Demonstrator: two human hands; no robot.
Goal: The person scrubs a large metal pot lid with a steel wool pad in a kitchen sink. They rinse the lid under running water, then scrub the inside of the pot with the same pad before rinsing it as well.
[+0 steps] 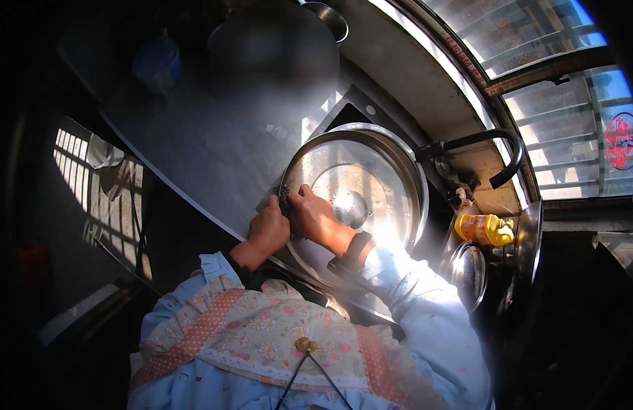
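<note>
A wide, round stainless-steel basin or lid, wet and shiny with a small dome in its middle, rests tilted over the black sink. Behind it shows the rim of a second round metal vessel. My left hand is closed at the left rim, from outside. Just inside that rim my right hand is bent into a fist. Between the hands is a dark, rough clump, which looks like a steel-wool scourer; my right fingers are closed at it. My fingertips are mostly hidden.
A black faucet curves in from the right, beside the window. On the ledge lie a yellow bottle and a perforated metal strainer. Grey countertop stretches left, with a blue pitcher farther back. A metal pot stands at the top.
</note>
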